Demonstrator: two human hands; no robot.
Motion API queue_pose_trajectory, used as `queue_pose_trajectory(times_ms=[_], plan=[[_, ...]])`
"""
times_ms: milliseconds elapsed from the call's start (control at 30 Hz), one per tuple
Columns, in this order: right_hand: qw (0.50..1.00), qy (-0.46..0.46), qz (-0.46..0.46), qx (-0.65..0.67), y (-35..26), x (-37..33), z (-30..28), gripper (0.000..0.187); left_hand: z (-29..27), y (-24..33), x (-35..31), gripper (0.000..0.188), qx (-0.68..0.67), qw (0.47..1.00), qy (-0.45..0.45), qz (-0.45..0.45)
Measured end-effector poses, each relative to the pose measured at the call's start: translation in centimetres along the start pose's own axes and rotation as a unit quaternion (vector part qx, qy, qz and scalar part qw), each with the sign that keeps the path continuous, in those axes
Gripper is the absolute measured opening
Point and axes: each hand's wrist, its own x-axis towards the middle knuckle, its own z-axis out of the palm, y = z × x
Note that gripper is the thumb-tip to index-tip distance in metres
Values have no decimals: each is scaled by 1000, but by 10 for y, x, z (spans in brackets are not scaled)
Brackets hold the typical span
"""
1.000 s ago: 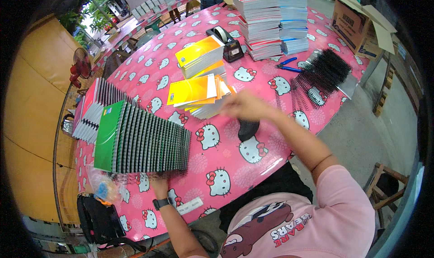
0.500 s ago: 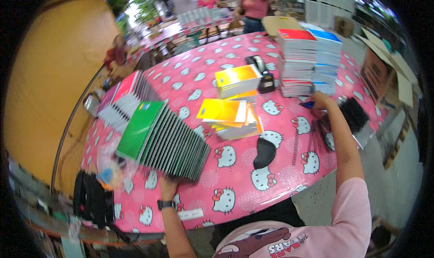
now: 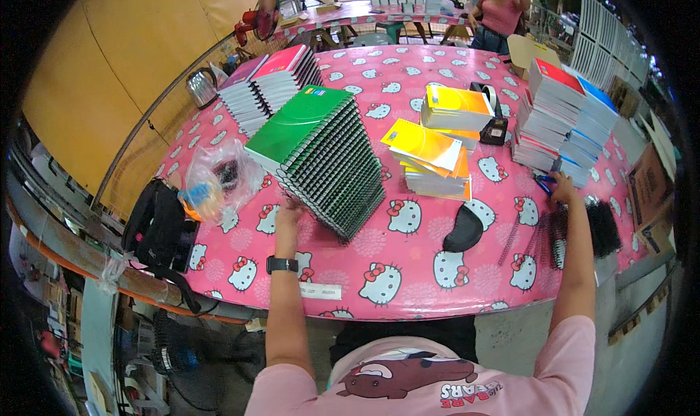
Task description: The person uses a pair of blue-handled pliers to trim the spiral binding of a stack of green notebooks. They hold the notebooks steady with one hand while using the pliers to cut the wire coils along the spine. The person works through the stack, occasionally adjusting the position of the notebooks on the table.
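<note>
My left hand (image 3: 287, 216) is against the near left side of a tall, leaning stack of green spiral-bound notebooks (image 3: 299, 126); its fingers are mostly hidden there. On the right, my right hand (image 3: 564, 188) is closed on a small blue-handled tool (image 3: 543, 183), which looks like pliers, in front of the stacked books. Beside that hand lie black spiral binding coils (image 3: 604, 226), some of them loose. Yellow-covered booklets (image 3: 424, 148) are piled mid-table, and a black curved pouch (image 3: 463, 228) lies nearer to me.
Red-covered books (image 3: 558, 80) and blue-covered books (image 3: 594, 95) stand stacked at right. A tape dispenser (image 3: 494, 130) is behind the yellow pile. Red and purple notebooks (image 3: 281, 60), a kettle (image 3: 202, 86), a plastic bag (image 3: 219, 175) and a black bag (image 3: 154, 223) line the left. A person (image 3: 499, 11) stands beyond.
The view has shifted, so the table things sit farther right in it. My left hand is still at the green stack, and my right hand is still at the blue-handled tool.
</note>
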Motion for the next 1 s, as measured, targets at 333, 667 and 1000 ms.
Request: queue_pose_trajectory(times_ms=[333, 667, 1000], plan=[[995, 95, 19, 14, -9, -20, 4, 62, 65, 158, 33, 75, -86, 969, 109, 204], [959, 175, -15, 221, 0, -49, -16, 45, 89, 153, 42, 54, -74, 948, 194, 243], [673, 148, -166, 705, -171, -167, -70, 41, 53, 103, 27, 69, -82, 903, 292, 306]])
